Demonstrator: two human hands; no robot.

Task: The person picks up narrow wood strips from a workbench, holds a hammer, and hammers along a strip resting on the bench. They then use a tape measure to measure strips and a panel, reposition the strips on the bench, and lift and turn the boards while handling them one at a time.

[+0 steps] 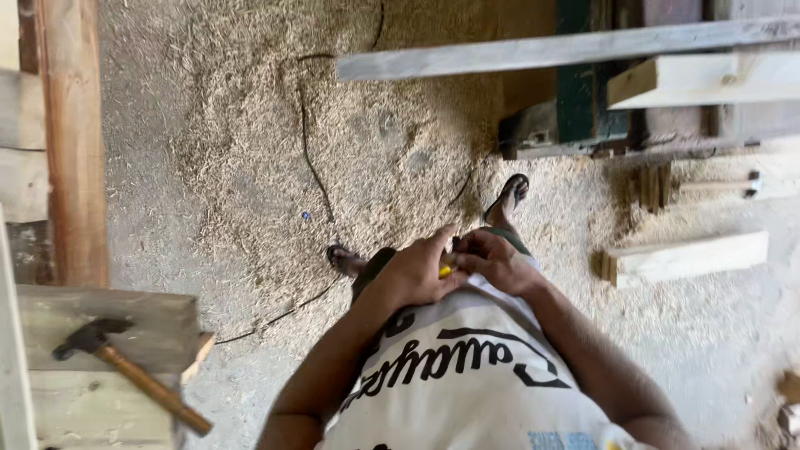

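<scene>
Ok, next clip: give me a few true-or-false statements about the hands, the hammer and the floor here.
1. Both hands meet in front of the waist around a small yellow object. True.
2. The hammer is in the right hand. False: it lies on a wooden surface at lower left, untouched.
3. Sawdust covers the floor. True.
4. The person is barefoot. False: a sandal shows on one foot.
5. The pale wood block leans upright against a wall. False: it lies flat on the floor.

White shirt [467, 392] with black lettering, dark sandals [508, 196], bare forearms
</scene>
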